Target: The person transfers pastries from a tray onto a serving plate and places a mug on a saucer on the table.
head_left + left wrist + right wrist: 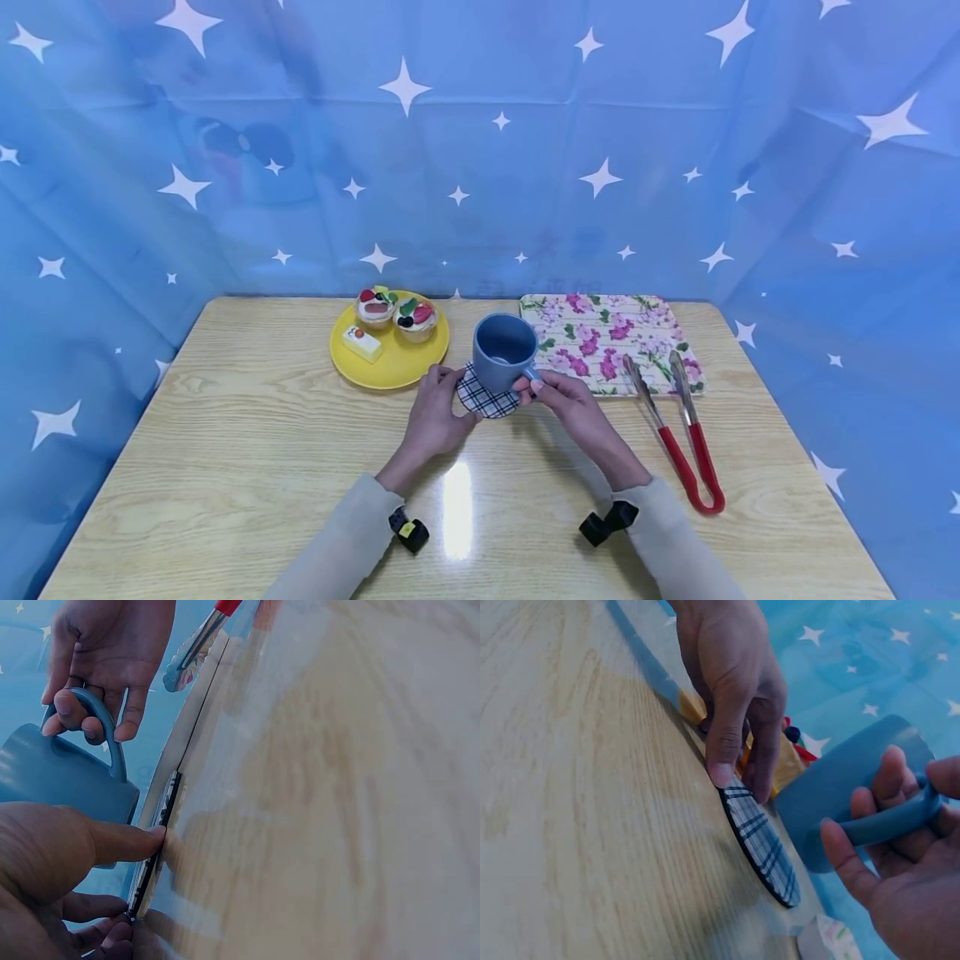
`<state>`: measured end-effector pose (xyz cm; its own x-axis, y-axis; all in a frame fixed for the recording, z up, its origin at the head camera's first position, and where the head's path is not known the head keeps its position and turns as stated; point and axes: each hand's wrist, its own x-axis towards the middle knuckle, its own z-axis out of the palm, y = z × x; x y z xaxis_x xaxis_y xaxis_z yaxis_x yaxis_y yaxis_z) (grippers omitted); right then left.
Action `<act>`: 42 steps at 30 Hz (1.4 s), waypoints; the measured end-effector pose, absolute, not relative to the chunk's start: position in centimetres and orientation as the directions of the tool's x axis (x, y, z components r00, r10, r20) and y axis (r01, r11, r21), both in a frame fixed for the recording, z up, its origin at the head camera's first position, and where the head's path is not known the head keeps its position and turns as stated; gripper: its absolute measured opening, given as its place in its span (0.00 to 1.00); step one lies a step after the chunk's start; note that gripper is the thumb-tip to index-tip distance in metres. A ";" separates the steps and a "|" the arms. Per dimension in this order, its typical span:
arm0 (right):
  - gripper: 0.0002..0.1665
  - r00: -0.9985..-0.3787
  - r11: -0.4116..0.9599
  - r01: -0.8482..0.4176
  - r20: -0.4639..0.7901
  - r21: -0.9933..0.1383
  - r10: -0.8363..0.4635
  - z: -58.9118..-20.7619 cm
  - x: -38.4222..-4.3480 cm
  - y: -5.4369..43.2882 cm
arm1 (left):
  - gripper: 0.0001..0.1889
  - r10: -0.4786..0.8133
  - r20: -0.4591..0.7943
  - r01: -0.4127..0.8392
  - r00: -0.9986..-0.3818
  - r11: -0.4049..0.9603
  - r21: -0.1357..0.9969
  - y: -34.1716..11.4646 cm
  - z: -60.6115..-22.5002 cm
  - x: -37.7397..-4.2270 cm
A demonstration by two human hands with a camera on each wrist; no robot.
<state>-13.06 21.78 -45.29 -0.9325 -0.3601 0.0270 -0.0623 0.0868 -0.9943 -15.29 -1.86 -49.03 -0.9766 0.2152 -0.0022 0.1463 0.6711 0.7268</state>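
My right hand (564,403) grips the handle of a blue mug (504,354). The mug's open top faces up, and in the right wrist view its base (807,847) looks slightly apart from the coaster below. That round coaster (486,400) has a black-and-white check pattern and lies on the wooden table, partly covered by the mug in the head view. At its left side, my left hand (438,412) holds the coaster's edge between thumb and fingers. The left wrist view shows the thumb (131,841) against the coaster's dark rim (166,810).
A yellow plate (390,377) with two fruit-topped cupcakes (415,320) and a small cake piece (362,342) stands behind my left hand. To the right lies a flowered board (585,333). Red-handled tongs (701,467) rest with their tips on it. A blue starry curtain (480,150) surrounds the table (247,433).
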 end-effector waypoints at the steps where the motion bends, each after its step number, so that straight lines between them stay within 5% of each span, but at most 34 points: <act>1: 0.28 -0.932 0.091 -0.065 0.028 -0.994 -0.362 -45.3 -13.0 21.7 | 0.39 0.215 0.000 0.147 -0.977 0.672 0.726 -1.9 -49.0 -15.3; 25: 0.27 -0.889 0.162 0.003 -0.077 -0.987 -0.450 -45.8 -12.5 21.5 | 0.39 0.223 0.067 0.200 -0.972 0.649 0.734 -2.0 -49.1 -15.2; 36: 0.16 -0.881 0.307 -0.095 -0.064 -0.947 -0.468 -45.0 -12.4 21.6 | 0.38 0.224 0.037 0.182 -0.974 0.673 0.717 -1.9 -48.7 -14.8; 42: 0.19 -0.885 0.462 -0.194 -0.049 -0.866 -0.463 -44.2 -12.4 21.9 | 0.35 0.236 -0.013 0.150 -0.972 0.660 0.736 -2.7 -48.3 -15.1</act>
